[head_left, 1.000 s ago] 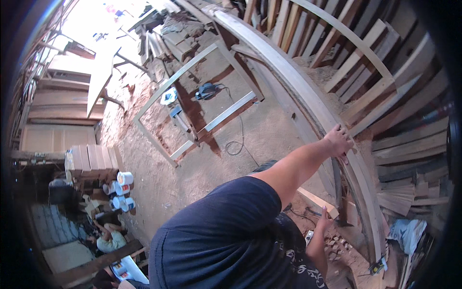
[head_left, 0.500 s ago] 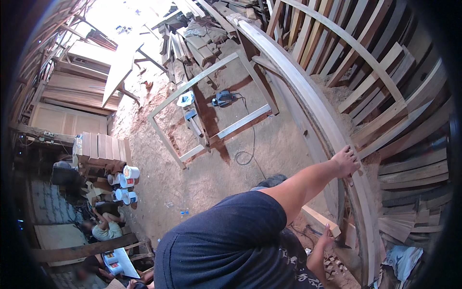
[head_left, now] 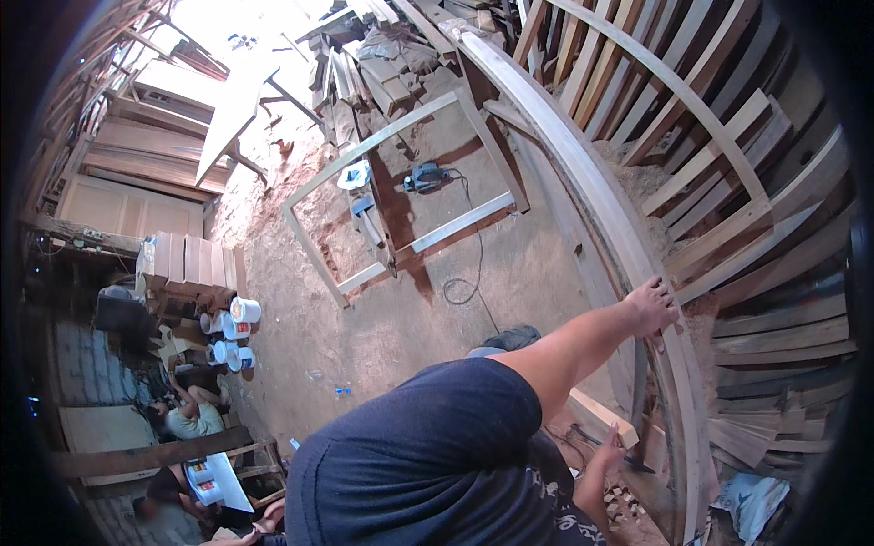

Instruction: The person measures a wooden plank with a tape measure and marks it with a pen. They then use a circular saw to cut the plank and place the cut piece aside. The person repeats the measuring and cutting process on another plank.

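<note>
My left hand (head_left: 652,309) lies across a long pale wooden beam (head_left: 592,182), its fingers curled over the far side and the thumb over the near side. The beam looks bowed in this view and runs from the top middle to the lower right. Lower down, my right hand (head_left: 608,449) is closed beside the end of a short squared wooden block (head_left: 603,417), thumb raised. A thin dark tool (head_left: 639,465) shows just past its fingers; its kind is not clear, and most of the fingers are hidden.
A rectangular wooden frame (head_left: 373,141) lies on the dusty floor with a corded power tool (head_left: 426,177) inside it. Timber planks (head_left: 637,64) stand stacked along the right. White buckets (head_left: 244,310) and two people, one with a light shirt (head_left: 196,420), are at the left.
The whole view has shifted slightly. My left hand keeps its place on the beam. Near my right hand, the dark tool now shows past the fingers.
</note>
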`<state>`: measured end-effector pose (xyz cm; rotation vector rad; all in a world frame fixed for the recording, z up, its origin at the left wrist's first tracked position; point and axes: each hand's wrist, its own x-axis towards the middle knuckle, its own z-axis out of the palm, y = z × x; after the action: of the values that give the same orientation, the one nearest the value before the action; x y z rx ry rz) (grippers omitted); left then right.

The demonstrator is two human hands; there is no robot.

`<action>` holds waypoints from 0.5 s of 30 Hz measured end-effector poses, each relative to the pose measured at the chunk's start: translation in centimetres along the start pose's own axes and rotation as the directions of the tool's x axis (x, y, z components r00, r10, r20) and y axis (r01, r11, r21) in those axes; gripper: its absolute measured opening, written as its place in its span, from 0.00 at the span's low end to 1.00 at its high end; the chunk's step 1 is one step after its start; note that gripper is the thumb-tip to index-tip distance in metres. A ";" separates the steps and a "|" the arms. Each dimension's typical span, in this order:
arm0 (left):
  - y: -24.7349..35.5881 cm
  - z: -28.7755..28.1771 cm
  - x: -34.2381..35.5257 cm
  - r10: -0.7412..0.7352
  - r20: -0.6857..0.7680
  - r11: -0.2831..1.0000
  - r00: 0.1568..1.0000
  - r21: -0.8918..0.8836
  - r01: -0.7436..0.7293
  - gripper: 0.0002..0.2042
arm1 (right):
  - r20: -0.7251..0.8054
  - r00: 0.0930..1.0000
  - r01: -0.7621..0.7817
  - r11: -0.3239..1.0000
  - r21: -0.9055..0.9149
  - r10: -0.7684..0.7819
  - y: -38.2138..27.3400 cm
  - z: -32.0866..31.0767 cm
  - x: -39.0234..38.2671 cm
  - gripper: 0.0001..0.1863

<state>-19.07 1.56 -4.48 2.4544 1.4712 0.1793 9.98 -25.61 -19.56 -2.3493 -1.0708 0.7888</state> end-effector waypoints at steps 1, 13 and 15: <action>-0.1 0.1 -0.1 -0.003 -0.004 1.000 1.000 0.005 0.003 0.43 | -0.019 1.000 -0.009 0.997 -0.080 0.008 -0.5 -0.1 -0.1 0.37; -0.3 0.0 -0.1 0.001 -0.007 1.000 1.000 -0.006 -0.001 0.42 | 0.050 0.997 0.064 0.996 0.055 -0.067 -0.1 -0.6 -0.2 0.33; -0.3 0.5 0.0 0.001 -0.022 1.000 1.000 0.005 -0.001 0.42 | 0.029 0.998 0.049 0.999 -0.013 -0.049 -0.6 -0.9 -0.6 0.34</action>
<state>-19.19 1.66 -5.05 2.4643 1.4816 0.2038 9.90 -25.84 -18.34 -2.3209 -1.1447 0.8019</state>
